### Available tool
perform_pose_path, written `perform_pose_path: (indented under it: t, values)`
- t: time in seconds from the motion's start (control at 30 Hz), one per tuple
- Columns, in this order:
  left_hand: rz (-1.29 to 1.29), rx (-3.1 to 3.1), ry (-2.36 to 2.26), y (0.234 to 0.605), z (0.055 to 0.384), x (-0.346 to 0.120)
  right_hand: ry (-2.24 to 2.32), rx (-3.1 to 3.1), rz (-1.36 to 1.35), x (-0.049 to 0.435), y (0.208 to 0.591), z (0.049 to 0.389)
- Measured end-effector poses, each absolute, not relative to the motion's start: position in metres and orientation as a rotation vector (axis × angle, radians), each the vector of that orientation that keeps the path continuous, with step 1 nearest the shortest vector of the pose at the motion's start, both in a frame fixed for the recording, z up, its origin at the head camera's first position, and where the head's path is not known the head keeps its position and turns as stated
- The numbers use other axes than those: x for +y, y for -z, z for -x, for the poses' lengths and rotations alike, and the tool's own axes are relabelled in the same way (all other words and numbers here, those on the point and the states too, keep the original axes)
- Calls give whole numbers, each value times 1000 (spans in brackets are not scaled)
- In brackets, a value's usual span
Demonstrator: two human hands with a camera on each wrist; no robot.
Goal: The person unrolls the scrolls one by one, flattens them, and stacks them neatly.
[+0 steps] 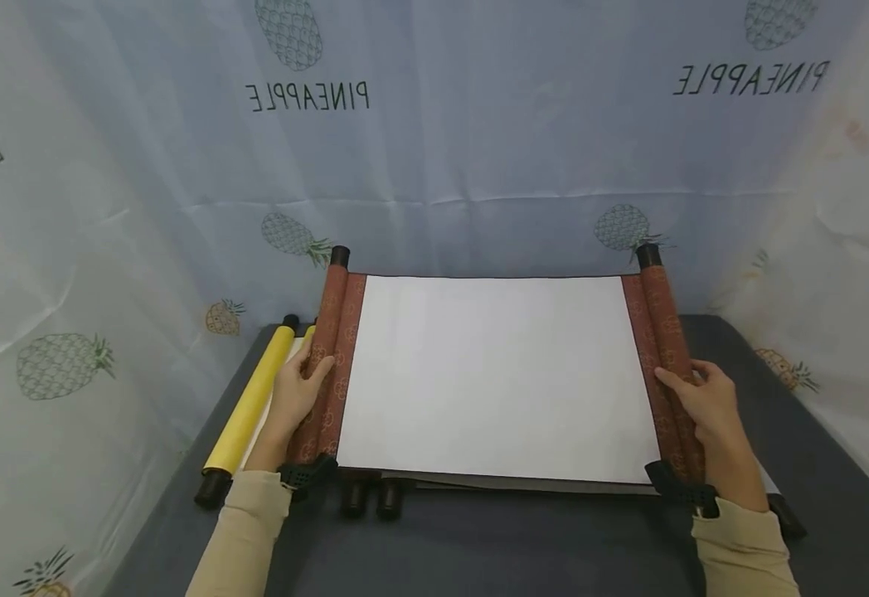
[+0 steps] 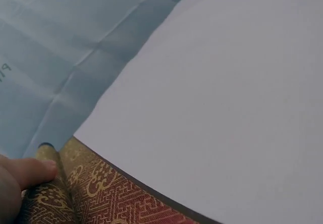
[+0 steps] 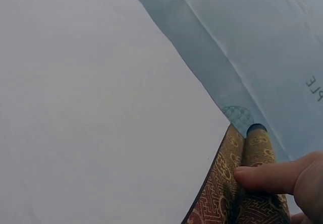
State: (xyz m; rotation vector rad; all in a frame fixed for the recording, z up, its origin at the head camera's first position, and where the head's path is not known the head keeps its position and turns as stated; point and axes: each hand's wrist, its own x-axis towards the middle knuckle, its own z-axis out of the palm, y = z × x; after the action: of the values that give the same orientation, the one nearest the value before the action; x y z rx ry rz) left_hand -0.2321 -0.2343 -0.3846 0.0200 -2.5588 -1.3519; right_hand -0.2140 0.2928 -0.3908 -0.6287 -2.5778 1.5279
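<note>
A scroll (image 1: pixel 494 373) with a blank white sheet and patterned red-brown end bands is spread wide between both hands. My left hand (image 1: pixel 296 394) grips its left roller (image 1: pixel 326 348), thumb on the near face. On the other side my right hand (image 1: pixel 706 406) holds the right roller (image 1: pixel 666 323) the same way. The left wrist view shows the left thumb (image 2: pixel 38 172) lying on the gold-patterned brocade. In the right wrist view the right thumb (image 3: pixel 267 177) presses across the right roller. Most of the other fingers are hidden behind the rollers.
A yellow roller (image 1: pixel 251 402) with black knobs lies on the dark table (image 1: pixel 517 547) at the left. Black knobs (image 1: pixel 390 499) poke out below the open scroll, and another knob (image 1: pixel 787 516) lies by the right wrist. Pineapple-print curtains (image 1: pixel 479 149) enclose the table.
</note>
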Motion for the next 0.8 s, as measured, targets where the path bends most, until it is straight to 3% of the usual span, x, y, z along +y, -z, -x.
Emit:
perform_pose_path:
  t: [0.37, 0.8]
  values:
    - [3, -2652, 1274, 397, 229, -247, -1457, -2737, 394, 287, 399, 222]
    - [-53, -2768, 1154, 417, 229, -256, -1186, -2834, 364, 278, 425, 228]
